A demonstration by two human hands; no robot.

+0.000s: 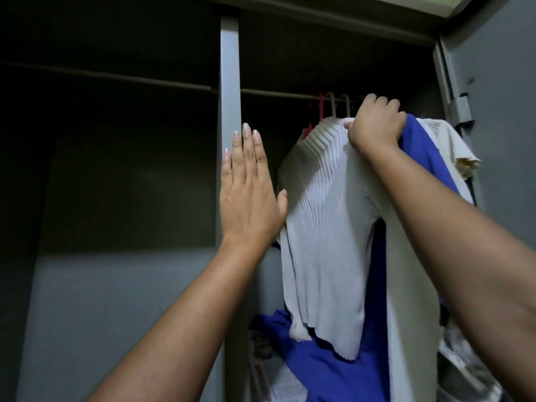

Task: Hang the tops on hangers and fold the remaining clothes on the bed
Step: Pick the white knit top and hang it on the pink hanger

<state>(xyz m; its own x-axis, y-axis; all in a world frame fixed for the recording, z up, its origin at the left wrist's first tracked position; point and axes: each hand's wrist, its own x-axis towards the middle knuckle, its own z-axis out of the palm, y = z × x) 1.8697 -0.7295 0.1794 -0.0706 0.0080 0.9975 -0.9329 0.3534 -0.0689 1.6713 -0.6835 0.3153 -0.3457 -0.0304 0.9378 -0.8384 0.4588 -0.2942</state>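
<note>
A white ribbed top (324, 216) hangs in the right half of a grey metal wardrobe, under the rail (278, 93). My right hand (375, 126) grips its neck, where the hanger's hook is hidden, close below the rail. Behind it hang a blue garment (426, 146) and a cream top (452, 146). A red hanger (320, 107) and two white hangers (333, 104) hang on the rail to the left of my right hand. My left hand (249, 192) is raised flat with straight fingers, in front of the wardrobe's centre post and beside the white top's left edge.
The grey centre post (229, 82) splits the wardrobe; its left half is dark, with a rail across it. The open door and its hinge (461, 107) stand at the right. Blue cloth (319, 372) and newspaper (275, 381) lie on the wardrobe floor.
</note>
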